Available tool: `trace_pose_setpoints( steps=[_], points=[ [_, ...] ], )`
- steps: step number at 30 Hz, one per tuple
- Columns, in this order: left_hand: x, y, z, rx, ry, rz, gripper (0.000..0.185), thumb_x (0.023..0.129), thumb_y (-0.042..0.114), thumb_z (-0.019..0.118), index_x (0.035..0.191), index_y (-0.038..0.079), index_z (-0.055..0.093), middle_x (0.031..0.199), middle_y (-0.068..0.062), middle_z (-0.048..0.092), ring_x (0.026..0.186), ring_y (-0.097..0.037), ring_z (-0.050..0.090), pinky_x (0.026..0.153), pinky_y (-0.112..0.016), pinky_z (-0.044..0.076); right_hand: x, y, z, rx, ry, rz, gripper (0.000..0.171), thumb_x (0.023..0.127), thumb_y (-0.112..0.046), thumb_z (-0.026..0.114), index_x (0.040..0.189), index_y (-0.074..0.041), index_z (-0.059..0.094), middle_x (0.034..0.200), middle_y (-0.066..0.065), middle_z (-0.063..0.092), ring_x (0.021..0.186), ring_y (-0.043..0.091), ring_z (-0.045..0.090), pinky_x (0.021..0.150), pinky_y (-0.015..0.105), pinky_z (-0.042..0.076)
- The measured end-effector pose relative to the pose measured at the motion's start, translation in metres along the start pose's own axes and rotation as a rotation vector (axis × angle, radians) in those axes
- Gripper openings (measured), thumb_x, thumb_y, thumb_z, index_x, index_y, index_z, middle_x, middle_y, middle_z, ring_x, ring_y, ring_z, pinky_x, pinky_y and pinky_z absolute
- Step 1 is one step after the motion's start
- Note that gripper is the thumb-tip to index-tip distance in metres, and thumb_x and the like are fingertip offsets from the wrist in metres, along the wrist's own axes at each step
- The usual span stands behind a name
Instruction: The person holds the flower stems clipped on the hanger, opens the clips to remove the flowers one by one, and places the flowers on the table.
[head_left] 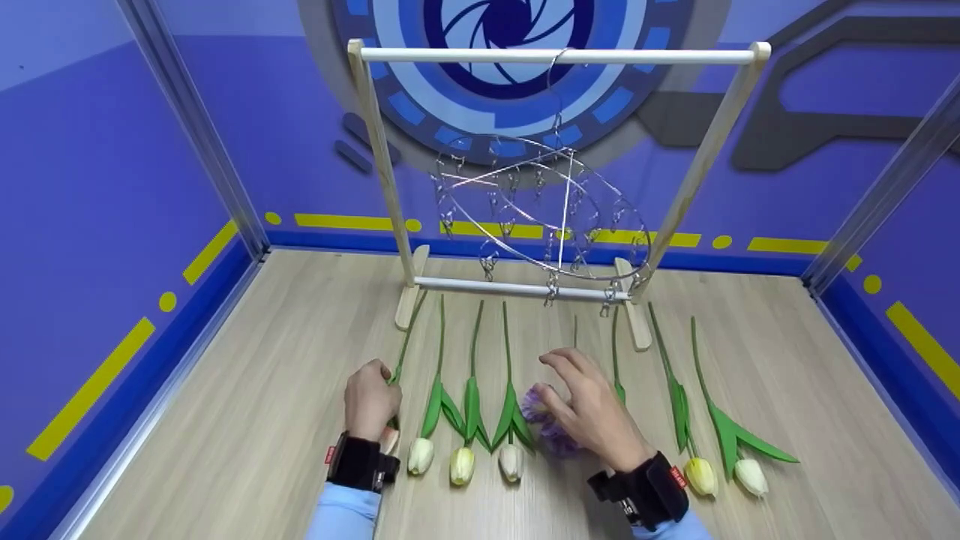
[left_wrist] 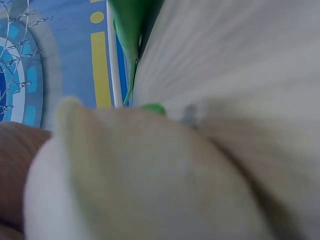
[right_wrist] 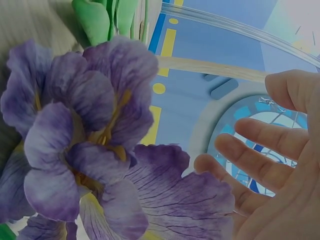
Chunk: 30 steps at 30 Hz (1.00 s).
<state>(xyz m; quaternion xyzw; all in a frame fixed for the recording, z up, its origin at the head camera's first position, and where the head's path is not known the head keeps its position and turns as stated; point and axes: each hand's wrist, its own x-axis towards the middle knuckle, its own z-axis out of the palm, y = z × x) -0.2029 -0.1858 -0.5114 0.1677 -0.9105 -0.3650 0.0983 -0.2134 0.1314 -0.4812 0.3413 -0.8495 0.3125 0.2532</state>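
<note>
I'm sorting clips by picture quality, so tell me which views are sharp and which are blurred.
Head view: evenly lit and mostly sharp, the wooden rack leaning outward from wide-lens distortion. Left wrist view: badly out of focus, a pale tulip filling the frame too close to the lens. Right wrist view: the purple flower fairly crisp, the right hand open and slightly soft, glare at the top right corner.
</note>
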Motion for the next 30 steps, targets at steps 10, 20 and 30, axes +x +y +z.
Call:
trace_pose_setpoints(
  steps=[10,20,30],
  points=[
    [0.001,-0.002,-0.014,0.046,-0.141,-0.027,0.014,0.085,-0.006,0.058,0.097,-0.003,0.065,0.09,-0.02,0.066,0.07,-0.027,0.053,0.061,-0.037,0.044,-0.001,0.0,-0.003,-0.007,-0.021,0.041,0.034,0.091,-0.01,0.076,0.122,0.001,0.068,0.122,0.013,0.067,0.114,0.031,0.064,0.092,0.048,0.055],
    [-0.002,0.003,-0.029,0.037,-0.181,0.009,0.027,0.095,0.007,0.061,0.116,-0.008,0.067,0.087,-0.017,0.068,0.064,-0.022,0.054,0.06,-0.034,0.044,-0.002,0.001,-0.009,0.005,-0.051,0.117,0.034,0.094,-0.012,0.075,0.125,0.001,0.067,0.126,0.013,0.066,0.117,0.031,0.063,0.096,0.048,0.055],
    [-0.014,0.021,-0.038,-0.003,-0.184,0.161,0.03,0.1,0.013,0.063,0.124,-0.005,0.066,0.117,-0.025,0.065,0.101,-0.038,0.065,0.086,-0.052,0.052,-0.004,0.012,-0.017,-0.027,-0.046,0.117,0.034,0.094,-0.011,0.076,0.124,0.002,0.068,0.124,0.014,0.066,0.118,0.032,0.063,0.098,0.048,0.054]
  ],
)
